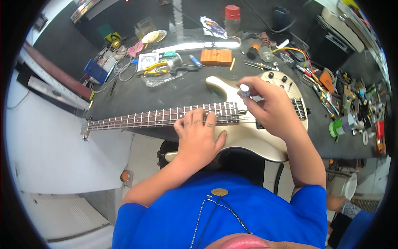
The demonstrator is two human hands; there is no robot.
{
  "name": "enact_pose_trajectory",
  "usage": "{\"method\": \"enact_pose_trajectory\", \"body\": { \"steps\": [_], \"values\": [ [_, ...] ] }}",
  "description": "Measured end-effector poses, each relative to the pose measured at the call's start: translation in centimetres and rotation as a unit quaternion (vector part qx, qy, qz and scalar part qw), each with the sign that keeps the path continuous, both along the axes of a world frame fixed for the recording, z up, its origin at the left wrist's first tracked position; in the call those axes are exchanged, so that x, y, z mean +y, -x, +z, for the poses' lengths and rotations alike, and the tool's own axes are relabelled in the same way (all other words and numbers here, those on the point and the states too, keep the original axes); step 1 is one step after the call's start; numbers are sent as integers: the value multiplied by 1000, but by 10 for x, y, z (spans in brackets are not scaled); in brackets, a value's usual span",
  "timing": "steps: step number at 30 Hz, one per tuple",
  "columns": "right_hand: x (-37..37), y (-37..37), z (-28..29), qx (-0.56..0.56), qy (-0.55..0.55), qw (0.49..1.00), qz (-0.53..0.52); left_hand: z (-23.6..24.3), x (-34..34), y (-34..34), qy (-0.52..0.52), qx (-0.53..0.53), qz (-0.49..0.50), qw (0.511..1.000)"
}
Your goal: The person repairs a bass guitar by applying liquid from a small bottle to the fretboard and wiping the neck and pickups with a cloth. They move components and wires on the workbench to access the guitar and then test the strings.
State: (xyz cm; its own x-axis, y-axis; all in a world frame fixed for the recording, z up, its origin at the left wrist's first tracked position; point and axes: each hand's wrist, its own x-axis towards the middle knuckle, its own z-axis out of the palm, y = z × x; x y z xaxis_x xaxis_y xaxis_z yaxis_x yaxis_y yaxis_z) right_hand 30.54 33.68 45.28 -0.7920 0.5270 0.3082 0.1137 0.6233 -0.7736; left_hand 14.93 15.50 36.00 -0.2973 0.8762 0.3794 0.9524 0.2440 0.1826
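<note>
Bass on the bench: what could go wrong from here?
The silver-ended tool in the right hand might slip and scratch the gold bass. A slip toward the neck could nick the left hand. The lower horn juts past the front edge of the bench, so a bump might shift the bass.

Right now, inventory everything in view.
Bench: one, dark, across the middle
Guitar: one, gold with brown fretboard, along the bench's near side
Tool: one, silver-ended, kind unclear, above the guitar
Pliers: one pair, yellow-handled, beyond the fretboard
Block: one, orange, beyond the guitar
Jar: one, red-lidded, at the back
Dish: one, pale, back left
Container: one, green and purple, right
Small tools: many, mixed colours, right, too cluttered to count
Other person: one, partly visible, in blue, lower right
Shirt: one, blue, bottom middle
Left hand: one, bare, on the fretboard
Right hand: one, bare, holding the tool
</note>
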Motion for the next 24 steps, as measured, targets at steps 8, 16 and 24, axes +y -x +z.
{"method": "enact_pose_trajectory", "body": {
  "steps": [8,16,24],
  "values": [
    [-2,-4,-7,15,26,1000,6,1,1,2,-30,-1,-20,999],
    [-20,-11,1,-50,-30,998,14,-4,-5,2,-52,-5,-25,998],
    [-20,-17,-3,-35,-100,994,24,3,-1,2,-17,-12,-29,999]
  ]
}}
